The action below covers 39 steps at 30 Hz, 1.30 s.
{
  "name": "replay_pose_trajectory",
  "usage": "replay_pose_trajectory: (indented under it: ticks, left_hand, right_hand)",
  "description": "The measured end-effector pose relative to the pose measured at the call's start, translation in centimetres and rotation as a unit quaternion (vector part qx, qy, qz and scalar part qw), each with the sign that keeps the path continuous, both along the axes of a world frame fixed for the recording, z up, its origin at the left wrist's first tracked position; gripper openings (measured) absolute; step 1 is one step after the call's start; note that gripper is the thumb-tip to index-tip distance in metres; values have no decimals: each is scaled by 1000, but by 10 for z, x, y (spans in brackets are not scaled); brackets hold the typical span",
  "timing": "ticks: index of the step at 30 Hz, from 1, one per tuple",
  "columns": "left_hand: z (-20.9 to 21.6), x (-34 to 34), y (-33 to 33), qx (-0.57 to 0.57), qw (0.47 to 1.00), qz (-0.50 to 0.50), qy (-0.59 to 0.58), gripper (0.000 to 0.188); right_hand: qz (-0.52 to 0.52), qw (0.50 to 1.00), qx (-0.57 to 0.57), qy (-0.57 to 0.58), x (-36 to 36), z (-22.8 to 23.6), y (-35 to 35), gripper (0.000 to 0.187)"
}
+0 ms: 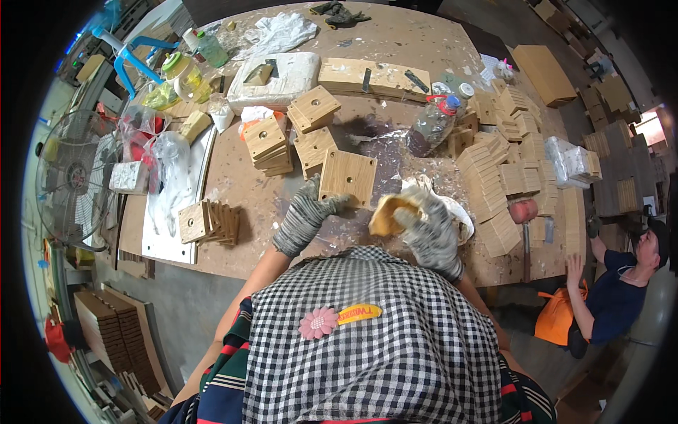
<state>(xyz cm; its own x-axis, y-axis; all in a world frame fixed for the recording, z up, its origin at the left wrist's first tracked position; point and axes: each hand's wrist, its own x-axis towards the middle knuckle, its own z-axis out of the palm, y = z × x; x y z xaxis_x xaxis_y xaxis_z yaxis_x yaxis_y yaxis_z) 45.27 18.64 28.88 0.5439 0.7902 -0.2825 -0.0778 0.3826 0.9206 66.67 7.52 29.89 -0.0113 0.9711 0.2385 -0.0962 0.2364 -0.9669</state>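
Observation:
My left hand (pixel 304 220), in a grey knit glove, grips the near edge of a square wooden block (pixel 357 177) with a hole in its middle and small holes by its corners. In my right hand (pixel 433 239), gloved alike, is a crumpled yellowish-brown cloth (pixel 383 218), just right of the block and apart from it. Behind my right hand lies a white rag (pixel 459 215). Similar blocks stand in piles beyond my left hand, among them one stack (pixel 265 138) and another (pixel 314 106). Thinner square pieces (pixel 194 222) lean together at the left.
Rows of light wooden pieces (pixel 487 184) fill the table's right side. A red-headed mallet (pixel 524 212) lies near them. A plastic bottle (pixel 431 127) stands beyond my right hand. At the left is a fan (pixel 76 177). A person in dark clothes (pixel 621 290) is beyond the right edge.

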Motion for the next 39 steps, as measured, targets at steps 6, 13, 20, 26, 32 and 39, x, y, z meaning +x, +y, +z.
replay_pose_trajectory:
  ticks: [6,13,20,26,32,39]
  left_hand:
    - [3,-14,13,160,980,-63,104,63]
    - [9,-35,32,202,959,-152,125,54]
    - [32,-23,25,86,994,-56,48,30]
    - [31,-20,24,50,997,-55,25,29]
    - [19,-24,31,79,996,-40,32,26]
    - [17,-26,36,127,992,-12,7,26]
  right_hand:
    - [-161,976,78,-127,43,4,20,38]
    - [-47,989,41,-133,44,7,32,38]
    - [-24,980,59,-190,33,21,41,36]
    - [-24,979,73,-187,26,22,41,37]
    - [-14,956,96,-277,21,14,33,35]
    - [47,987,-10,-154,8,1,6,33]
